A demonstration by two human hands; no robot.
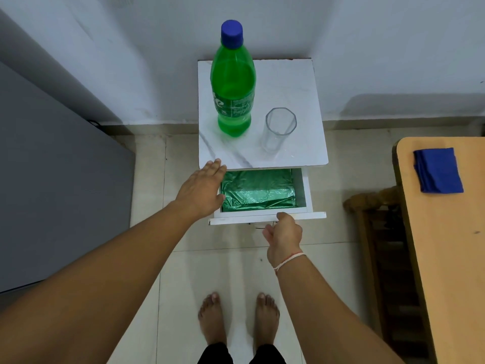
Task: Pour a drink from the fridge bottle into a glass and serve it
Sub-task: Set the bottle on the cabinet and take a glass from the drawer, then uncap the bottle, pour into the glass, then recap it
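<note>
Room: we stand barefoot on pale floor tiles (pixel 236 269), facing a bluish-white wall (pixel 367 48) in a corner.
Worktop: our small white marble-patterned worktop (pixel 294 82) sits against the wall, carrying the bottle and the glass.
Bottle: green plastic bottle (pixel 233 82) with a blue cap (pixel 231 31), upright on the left half of the worktop, cap on, green liquid filling most of it.
Glass: clear faceted glass (pixel 278 130), upright and empty, just to the right of the bottle and nearer to us; the two stand apart.
Drawer: white drawer (pixel 267 218) under the worktop, pulled out towards us, its inside covered by crinkled green foil or plastic (pixel 259 191).
Left hand: our left hand (pixel 202 190) is spread flat with fingers extended, palm down, over the left edge of the drawer, fingertips near the front edge of the worktop; it holds nothing.
Right hand: our right hand (pixel 284 233) is curled at the drawer front, fingers hooked beneath its edge; a red-and-white thread (pixel 290 260) circles the wrist.
Left side: large grey appliance panel (pixel 52 179), which we cannot identify further.
Right side: wooden table (pixel 446 245) with a folded blue cloth (pixel 437 170) on it, and a dark wooden chair (pixel 378 232) beside it.
</note>
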